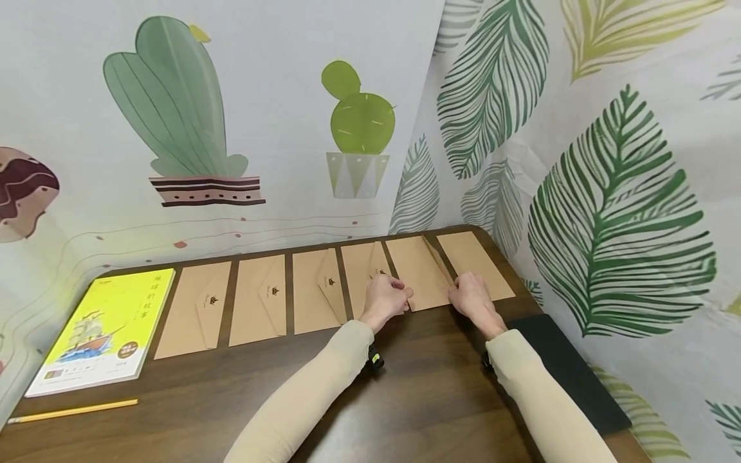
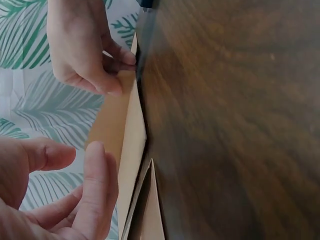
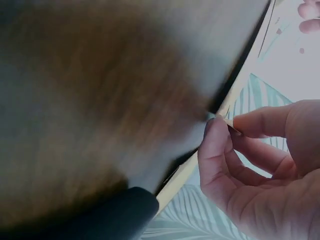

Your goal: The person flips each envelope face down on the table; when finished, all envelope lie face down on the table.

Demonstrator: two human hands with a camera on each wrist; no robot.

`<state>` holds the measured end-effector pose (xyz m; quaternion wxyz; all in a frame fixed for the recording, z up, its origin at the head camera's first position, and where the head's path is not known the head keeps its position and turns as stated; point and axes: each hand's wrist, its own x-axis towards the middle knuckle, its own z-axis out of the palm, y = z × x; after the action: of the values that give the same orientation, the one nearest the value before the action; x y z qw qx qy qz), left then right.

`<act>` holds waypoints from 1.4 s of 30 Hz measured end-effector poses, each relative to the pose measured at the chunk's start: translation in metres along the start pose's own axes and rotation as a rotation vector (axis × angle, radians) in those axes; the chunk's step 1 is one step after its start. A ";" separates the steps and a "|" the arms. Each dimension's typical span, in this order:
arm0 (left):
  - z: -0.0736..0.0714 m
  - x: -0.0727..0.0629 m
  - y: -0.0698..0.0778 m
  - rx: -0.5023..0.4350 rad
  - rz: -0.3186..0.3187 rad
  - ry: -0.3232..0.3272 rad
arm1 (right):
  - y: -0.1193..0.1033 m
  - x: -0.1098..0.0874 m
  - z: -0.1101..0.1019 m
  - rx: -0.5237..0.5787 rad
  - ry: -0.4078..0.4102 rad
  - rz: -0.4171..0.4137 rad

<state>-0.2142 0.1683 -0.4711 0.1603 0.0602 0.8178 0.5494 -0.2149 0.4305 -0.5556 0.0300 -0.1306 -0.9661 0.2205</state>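
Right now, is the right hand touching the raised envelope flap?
Touching: the right wrist view shows the right hand pinching the raised flap at its edge.

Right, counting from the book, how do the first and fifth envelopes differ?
The first envelope has its flap down, while the fifth envelope has its raised. The first shows a crown mark; the fifth shows none. No hand touches the first; the right hand pinches the fifth's flap. Both are brown.

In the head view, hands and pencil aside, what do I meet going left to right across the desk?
Yellow book → first brown envelope → second brown envelope → third brown envelope → fourth brown envelope → fifth brown envelope → plain brown paper piece → flat black object.
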 end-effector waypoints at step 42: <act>0.025 0.006 0.007 -0.452 -0.185 -0.056 | -0.065 -0.060 -0.062 0.842 -0.117 0.285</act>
<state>-0.2121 0.1949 -0.4748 0.2419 -0.0371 0.6714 0.6995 -0.1650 0.3843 -0.4718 -0.0046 -0.2260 -0.7645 0.6036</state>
